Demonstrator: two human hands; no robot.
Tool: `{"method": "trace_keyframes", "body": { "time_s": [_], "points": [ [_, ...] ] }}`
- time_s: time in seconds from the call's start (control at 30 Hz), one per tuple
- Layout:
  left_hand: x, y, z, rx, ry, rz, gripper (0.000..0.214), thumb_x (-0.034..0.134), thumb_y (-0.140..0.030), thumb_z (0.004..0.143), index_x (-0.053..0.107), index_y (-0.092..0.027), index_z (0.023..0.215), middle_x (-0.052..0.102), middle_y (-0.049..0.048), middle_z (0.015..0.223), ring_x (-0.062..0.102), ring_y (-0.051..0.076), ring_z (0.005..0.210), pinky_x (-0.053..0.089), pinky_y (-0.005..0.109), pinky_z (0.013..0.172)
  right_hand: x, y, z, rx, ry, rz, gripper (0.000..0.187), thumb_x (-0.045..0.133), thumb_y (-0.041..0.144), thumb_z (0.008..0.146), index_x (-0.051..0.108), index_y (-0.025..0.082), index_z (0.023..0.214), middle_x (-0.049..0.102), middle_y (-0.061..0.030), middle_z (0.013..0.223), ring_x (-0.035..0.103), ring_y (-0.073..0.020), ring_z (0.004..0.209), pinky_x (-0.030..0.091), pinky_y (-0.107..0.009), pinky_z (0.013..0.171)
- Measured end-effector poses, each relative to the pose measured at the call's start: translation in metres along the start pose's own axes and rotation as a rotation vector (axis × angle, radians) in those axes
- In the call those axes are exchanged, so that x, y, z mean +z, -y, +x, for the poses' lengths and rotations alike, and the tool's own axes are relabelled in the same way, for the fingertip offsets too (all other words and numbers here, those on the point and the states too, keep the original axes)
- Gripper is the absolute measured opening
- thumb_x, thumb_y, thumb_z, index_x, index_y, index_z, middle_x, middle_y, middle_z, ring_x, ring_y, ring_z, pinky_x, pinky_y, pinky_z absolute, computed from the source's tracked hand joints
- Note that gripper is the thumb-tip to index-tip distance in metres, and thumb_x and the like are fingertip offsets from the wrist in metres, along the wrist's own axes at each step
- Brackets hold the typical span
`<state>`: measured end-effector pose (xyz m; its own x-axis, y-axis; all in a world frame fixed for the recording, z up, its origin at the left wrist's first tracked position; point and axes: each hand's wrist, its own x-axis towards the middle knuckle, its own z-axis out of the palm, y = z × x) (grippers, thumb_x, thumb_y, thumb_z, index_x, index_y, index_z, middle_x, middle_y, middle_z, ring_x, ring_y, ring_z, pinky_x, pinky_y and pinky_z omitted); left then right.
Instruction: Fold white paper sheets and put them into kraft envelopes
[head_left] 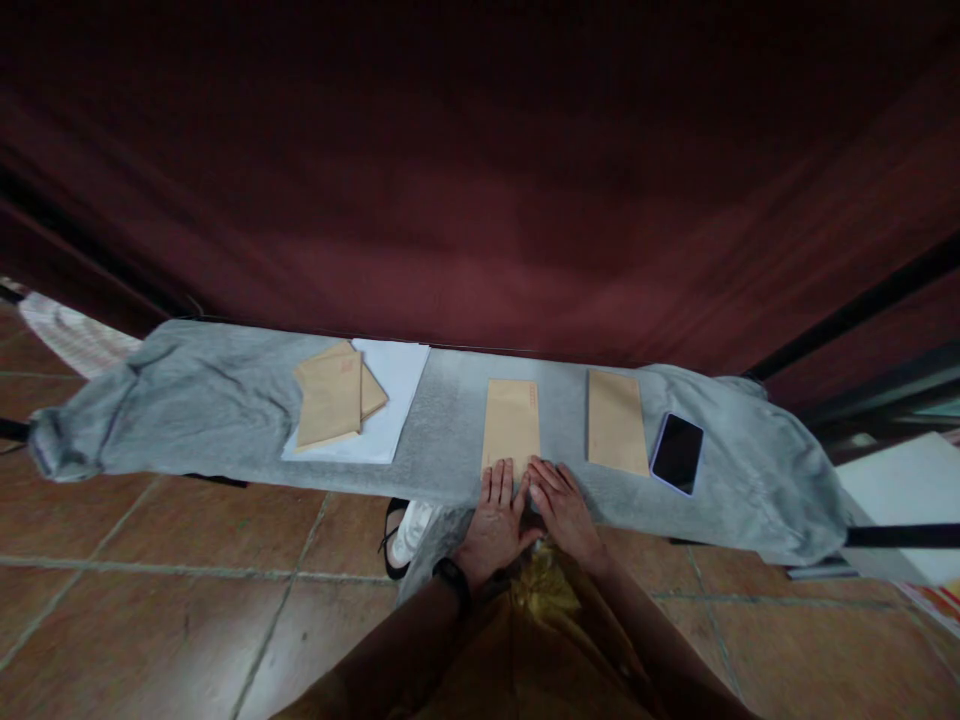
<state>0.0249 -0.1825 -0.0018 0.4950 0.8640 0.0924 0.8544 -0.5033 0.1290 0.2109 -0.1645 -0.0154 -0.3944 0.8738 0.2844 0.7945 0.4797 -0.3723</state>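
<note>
At twelve o'clock we see a dim red backdrop [480,210]; at seven o'clock, a brown tiled floor [195,640].

A dark-screened smartphone [678,453] with a pale purple edge lies toward the right end of a grey plush cloth [450,420], rumpled at both ends; behind hangs a maroon curtain [450,200]; a black bar [855,314] slants at right; below spread brown floor tiles [202,520] with pale grout.
</note>
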Motion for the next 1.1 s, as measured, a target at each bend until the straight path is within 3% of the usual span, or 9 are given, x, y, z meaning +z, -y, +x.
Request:
{"method": "trace_keyframes", "body": {
  "time_s": [0.13,0.3,0.5,0.7,0.8,0.9,1.1],
  "points": [
    [0.0,-0.002,0.001,0.007,0.026,-0.004,0.084,0.047,-0.068,0.095,0.037,-0.013,0.157,0.02,0.0233,0.169,0.018,0.044,0.156,0.017,0.069,0.123,0.005,-0.009,0.029,-0.023,0.048,-0.079,0.05,0.034,0.024,0.106,0.045,0.022,0.155,0.049,-0.0081,0.159,0.044,-0.0224,0.147,0.032,-0.049,0.124],
    [0.005,0.0,0.001,-0.002,0.05,-0.027,0.092,0.056,-0.07,0.09,0.029,-0.02,0.162,0.016,0.0208,0.171,0.014,0.046,0.156,0.016,0.07,0.122,0.014,-0.027,0.073,0.067,0.094,-0.165,0.052,0.03,0.03,0.108,0.04,0.02,0.159,0.04,-0.0077,0.164,0.037,-0.0244,0.152,0.027,-0.049,0.125],
    [0.01,0.001,0.0,0.011,0.046,-0.025,0.094,0.054,-0.071,0.09,0.025,-0.019,0.163,0.015,0.0227,0.171,0.014,0.048,0.156,0.017,0.069,0.122,0.026,-0.047,0.126,0.158,0.092,-0.196,0.056,0.027,0.035,0.109,0.035,0.013,0.16,0.034,-0.0114,0.166,0.03,-0.0269,0.155,0.02,-0.051,0.127],
    [0.01,0.0,-0.002,0.011,0.014,-0.027,0.094,0.057,-0.07,0.09,0.024,-0.02,0.163,0.014,0.0227,0.171,0.013,0.048,0.156,0.019,0.07,0.121,0.03,-0.054,0.156,0.221,0.115,-0.204,0.059,0.029,0.032,0.108,0.027,0.013,0.163,0.029,-0.0141,0.168,0.028,-0.0266,0.155,0.017,-0.053,0.127],
    [0.01,0.001,-0.002,0.017,0.006,-0.019,0.092,0.056,-0.068,0.091,0.024,-0.02,0.163,0.015,0.023,0.171,0.014,0.049,0.156,0.019,0.069,0.121,0.028,-0.051,0.153,0.228,0.118,-0.218,0.057,0.029,0.033,0.108,0.033,0.011,0.161,0.03,-0.0153,0.167,0.029,-0.027,0.155,0.018,-0.053,0.127],
    [0.012,0.002,-0.002,0.023,0.018,-0.006,0.091,0.055,-0.066,0.092,0.024,-0.019,0.163,0.015,0.0228,0.171,0.016,0.047,0.156,0.017,0.068,0.122,0.025,-0.042,0.132,0.224,0.111,-0.231,0.056,0.028,0.035,0.109,0.037,0.009,0.158,0.033,-0.0161,0.166,0.03,-0.0268,0.155,0.021,-0.05,0.126],
    [0.013,0.002,-0.001,0.012,0.027,0.024,0.091,0.058,-0.068,0.089,0.034,-0.016,0.159,0.015,0.0219,0.171,0.016,0.046,0.156,0.014,0.067,0.123,0.018,-0.014,0.049,0.077,0.081,-0.218,0.054,0.031,0.029,0.108,0.037,0.011,0.159,0.037,-0.0135,0.165,0.034,-0.0253,0.153,0.026,-0.05,0.126]
  ]
}}
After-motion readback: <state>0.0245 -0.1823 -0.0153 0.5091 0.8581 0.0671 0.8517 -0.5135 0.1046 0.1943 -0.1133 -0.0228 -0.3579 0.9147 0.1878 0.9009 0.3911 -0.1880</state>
